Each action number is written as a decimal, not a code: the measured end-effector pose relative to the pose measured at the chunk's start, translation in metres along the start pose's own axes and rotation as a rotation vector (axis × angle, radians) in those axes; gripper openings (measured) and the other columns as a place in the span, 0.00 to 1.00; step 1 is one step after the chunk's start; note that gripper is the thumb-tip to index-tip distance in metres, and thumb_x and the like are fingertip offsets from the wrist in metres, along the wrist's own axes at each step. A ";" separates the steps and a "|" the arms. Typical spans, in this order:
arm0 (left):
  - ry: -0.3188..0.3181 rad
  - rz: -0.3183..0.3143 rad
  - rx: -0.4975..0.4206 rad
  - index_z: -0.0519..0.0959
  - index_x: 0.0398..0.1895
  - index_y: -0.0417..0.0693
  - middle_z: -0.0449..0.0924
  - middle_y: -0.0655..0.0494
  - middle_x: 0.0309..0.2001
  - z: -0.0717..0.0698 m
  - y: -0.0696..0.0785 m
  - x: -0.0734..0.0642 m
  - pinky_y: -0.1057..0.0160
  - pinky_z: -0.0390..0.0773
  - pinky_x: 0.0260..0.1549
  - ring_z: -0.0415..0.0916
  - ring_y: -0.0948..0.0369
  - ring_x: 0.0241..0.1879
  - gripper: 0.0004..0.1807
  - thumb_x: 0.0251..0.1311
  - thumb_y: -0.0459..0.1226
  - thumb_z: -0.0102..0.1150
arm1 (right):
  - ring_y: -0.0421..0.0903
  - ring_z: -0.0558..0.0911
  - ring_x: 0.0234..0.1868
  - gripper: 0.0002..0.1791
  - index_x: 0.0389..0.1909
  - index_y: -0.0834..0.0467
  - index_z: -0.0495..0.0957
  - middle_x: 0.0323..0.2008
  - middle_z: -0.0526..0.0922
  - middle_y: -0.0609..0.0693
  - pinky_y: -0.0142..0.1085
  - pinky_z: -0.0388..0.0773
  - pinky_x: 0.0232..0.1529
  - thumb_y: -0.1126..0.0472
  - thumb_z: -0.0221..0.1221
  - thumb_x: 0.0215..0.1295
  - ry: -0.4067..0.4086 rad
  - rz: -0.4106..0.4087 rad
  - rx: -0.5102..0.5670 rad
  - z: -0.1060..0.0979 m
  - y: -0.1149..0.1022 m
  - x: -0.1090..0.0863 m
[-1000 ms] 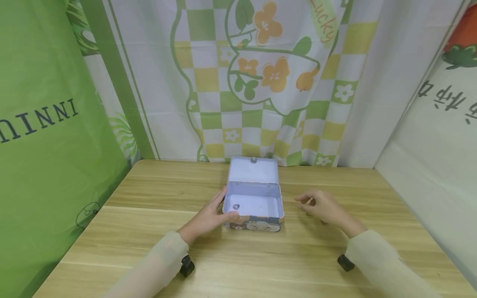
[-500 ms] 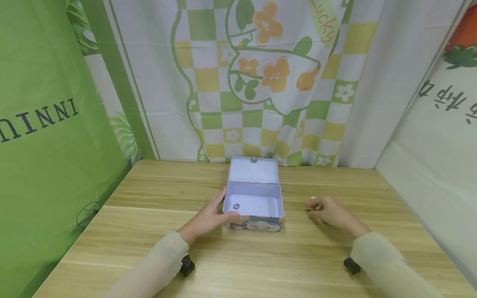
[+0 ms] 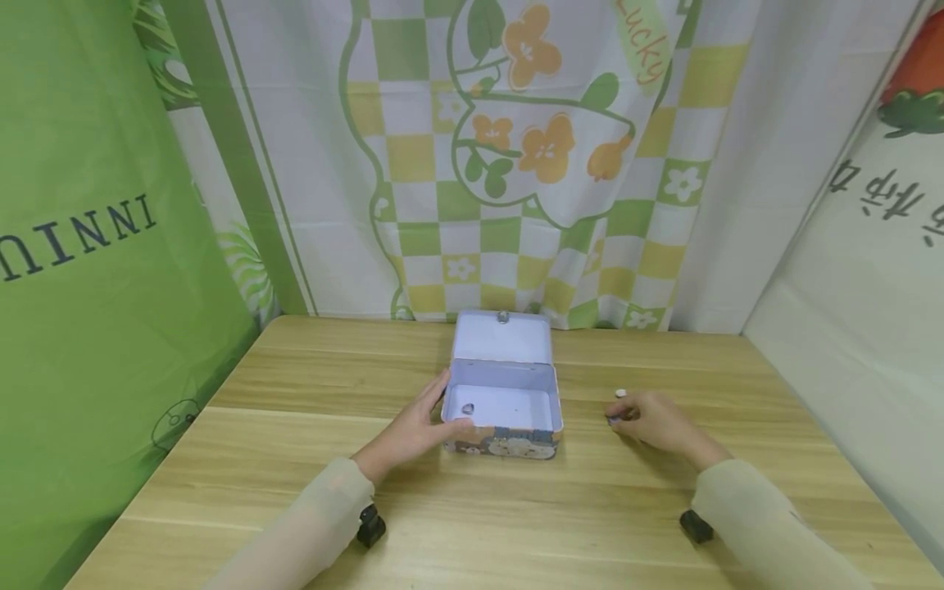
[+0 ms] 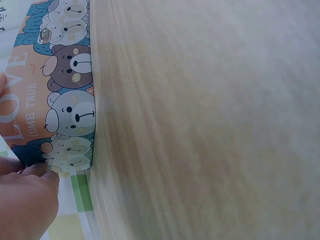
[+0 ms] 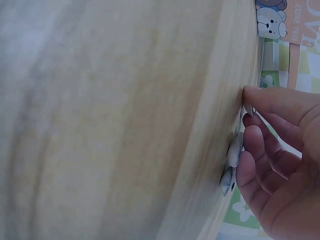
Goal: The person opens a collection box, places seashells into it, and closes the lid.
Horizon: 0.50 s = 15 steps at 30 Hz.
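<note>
In the head view, an open tin box (image 3: 501,443) with printed bears stands mid-table, its lid tipped back. My left hand (image 3: 410,429) holds its front left corner, thumb over the front rim and fingers along the side. One small greyish piece (image 3: 468,408) lies inside the box. To the right, my right hand (image 3: 655,419) is down at the tabletop. The right wrist view has its thumb and index finger pinching a small pale shell-like piece (image 5: 249,108). Other shell-like pieces (image 5: 235,150) lie by the curled lower fingers. A white piece (image 3: 621,393) shows beyond the hand.
The wooden table (image 3: 332,360) reaches back to a checked, flowered curtain (image 3: 501,238). A green cloth (image 3: 96,328) hangs at the left and a white cloth (image 3: 855,328) at the right. A metal clasp (image 3: 503,316) sits at the lid's top edge.
My right hand has moved away from the box, rightward and down to the table, and its fingertips have closed on a small piece. The left hand and box have stayed put.
</note>
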State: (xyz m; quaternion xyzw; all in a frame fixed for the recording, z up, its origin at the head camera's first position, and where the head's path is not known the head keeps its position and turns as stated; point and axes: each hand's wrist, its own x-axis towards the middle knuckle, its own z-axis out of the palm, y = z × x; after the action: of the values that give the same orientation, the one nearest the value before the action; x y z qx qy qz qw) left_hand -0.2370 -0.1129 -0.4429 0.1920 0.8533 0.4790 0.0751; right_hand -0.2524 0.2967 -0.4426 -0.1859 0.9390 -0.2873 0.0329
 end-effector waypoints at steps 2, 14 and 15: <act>0.001 0.002 -0.001 0.41 0.82 0.55 0.37 0.52 0.80 0.000 0.001 0.000 0.38 0.47 0.71 0.41 0.48 0.77 0.54 0.63 0.54 0.66 | 0.44 0.81 0.37 0.10 0.45 0.62 0.86 0.37 0.86 0.51 0.35 0.79 0.34 0.64 0.67 0.63 -0.001 0.006 0.003 0.000 -0.001 0.000; -0.004 0.018 -0.009 0.41 0.82 0.55 0.37 0.53 0.80 0.000 0.002 0.000 0.40 0.48 0.71 0.44 0.49 0.77 0.54 0.64 0.50 0.67 | 0.44 0.81 0.33 0.10 0.45 0.64 0.86 0.37 0.85 0.51 0.36 0.80 0.31 0.64 0.66 0.64 -0.003 0.032 0.036 -0.001 -0.006 -0.002; -0.003 0.017 -0.004 0.41 0.82 0.55 0.37 0.54 0.80 0.000 0.002 0.000 0.40 0.48 0.71 0.44 0.49 0.77 0.54 0.63 0.51 0.67 | 0.44 0.80 0.32 0.11 0.45 0.64 0.85 0.38 0.85 0.52 0.35 0.80 0.29 0.64 0.66 0.64 -0.003 0.033 0.053 -0.001 -0.007 -0.003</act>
State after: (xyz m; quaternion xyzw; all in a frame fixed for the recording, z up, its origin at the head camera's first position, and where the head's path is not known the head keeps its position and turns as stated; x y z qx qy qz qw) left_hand -0.2363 -0.1120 -0.4418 0.1995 0.8506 0.4810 0.0727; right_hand -0.2479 0.2932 -0.4383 -0.1698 0.9340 -0.3112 0.0439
